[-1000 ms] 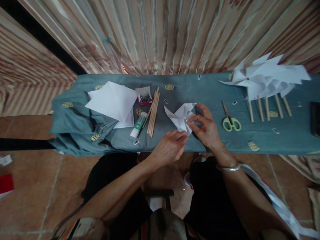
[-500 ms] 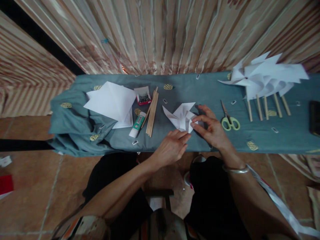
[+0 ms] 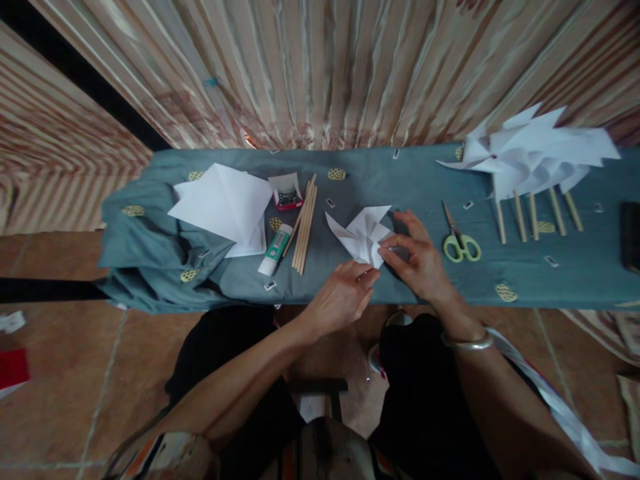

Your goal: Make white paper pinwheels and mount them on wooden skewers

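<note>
Striped curtains (image 3: pixel 320 73) hang behind a cloth-covered table (image 3: pixel 420 173), its left side holding seemingly unused white sheets (image 3: pixel 225 200), a glue stick (image 3: pixel 275 249) and bare wooden sticks (image 3: pixel 306 233). Near center, the left hand (image 3: pixel 340 297), fingers curled, touches a stickless, apparently part-shaped paper pinwheel (image 3: pixel 367 230), its grip unclear, while the right hand (image 3: pixel 417 263) pinches the right side between thumb and forefinger. Right of the scissors (image 3: pixel 456 241), stick-mounted pinwheels (image 3: pixel 547 147) lie apparently finished.
</note>
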Demonstrator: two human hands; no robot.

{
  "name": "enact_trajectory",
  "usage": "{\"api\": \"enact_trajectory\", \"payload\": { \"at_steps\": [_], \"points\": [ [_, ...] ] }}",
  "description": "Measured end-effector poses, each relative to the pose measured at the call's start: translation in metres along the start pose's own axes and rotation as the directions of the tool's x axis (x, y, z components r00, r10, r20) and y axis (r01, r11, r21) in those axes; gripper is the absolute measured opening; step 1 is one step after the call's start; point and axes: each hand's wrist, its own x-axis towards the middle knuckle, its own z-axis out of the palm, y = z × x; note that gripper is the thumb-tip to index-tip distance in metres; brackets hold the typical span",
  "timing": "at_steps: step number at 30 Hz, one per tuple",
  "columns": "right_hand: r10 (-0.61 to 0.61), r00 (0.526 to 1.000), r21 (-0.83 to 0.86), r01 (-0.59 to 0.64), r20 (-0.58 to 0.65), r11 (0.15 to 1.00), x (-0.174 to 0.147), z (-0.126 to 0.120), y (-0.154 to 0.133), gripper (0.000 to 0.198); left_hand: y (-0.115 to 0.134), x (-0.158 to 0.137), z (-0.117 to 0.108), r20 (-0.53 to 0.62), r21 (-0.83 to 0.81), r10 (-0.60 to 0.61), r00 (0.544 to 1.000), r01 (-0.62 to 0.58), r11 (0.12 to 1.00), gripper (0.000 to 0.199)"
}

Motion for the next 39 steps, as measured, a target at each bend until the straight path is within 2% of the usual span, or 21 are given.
{"api": "enact_trajectory", "payload": {
  "at_steps": [8, 20, 32, 39],
  "points": [
    [0.009, 0.998, -0.088, -0.015, -0.069, 0.996, -0.001, 0.008, -0.005, 0.024, -0.001, -0.003, 0.0, -0.019, 0.035, 0.012, 1.0, -0.012, 0.999, 0.025],
    [0.036, 0.996, -0.145, -0.047, -0.082, 0.988, -0.003, 0.013, -0.008, 0.022, 0.0, -0.001, 0.0, -0.007, 0.048, -0.003, 1.0, 0.003, 0.999, 0.023],
    [0.021, 0.99, -0.269, -0.057, -0.136, 0.962, -0.005, 0.02, -0.012, 0.023, -0.003, 0.0, 0.002, -0.056, -0.117, -0.063, 0.996, 0.056, 0.992, 0.022],
    [0.003, 0.986, -0.333, -0.059, -0.166, 0.941, -0.007, 0.023, -0.015, 0.025, -0.002, 0.0, 0.002, -0.058, -0.117, -0.069, 0.996, 0.061, 0.991, 0.021]
  ]
}}
